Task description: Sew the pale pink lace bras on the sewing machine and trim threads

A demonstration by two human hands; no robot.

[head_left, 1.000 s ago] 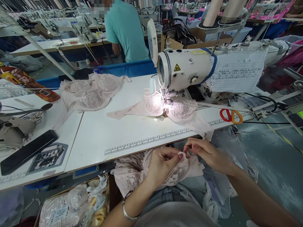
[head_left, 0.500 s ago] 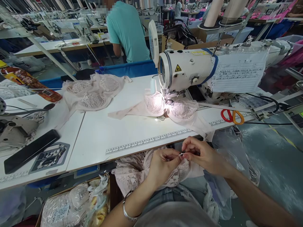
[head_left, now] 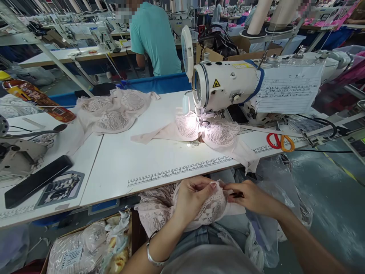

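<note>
Over my lap lies a pale pink lace bra (head_left: 212,207), its cup facing up just below the table edge. My left hand (head_left: 192,198) pinches the top edge of that cup between thumb and fingers. At the cup's right side, my right hand (head_left: 248,196) is closed, its fingertips at the fabric edge. A small dark tool (head_left: 236,195), perhaps thread snips, shows under its fingers; most of it is hidden. Another pink lace bra (head_left: 221,133) lies beneath the needle of the lit sewing machine (head_left: 225,82), one strap end hanging over the table edge.
More bras (head_left: 114,114) lie on the table's left part, near a drink bottle (head_left: 37,97) and a black phone-like slab (head_left: 38,180). Red and orange-handled scissors (head_left: 281,142) rest at the right. A box of wrapped goods (head_left: 85,243) stands below. A person in teal (head_left: 155,38) works beyond.
My hands have moved slightly apart, the right one rightward and down. The lace cup's edge now stands raised between them, and the dark tool shows more in my right hand.
</note>
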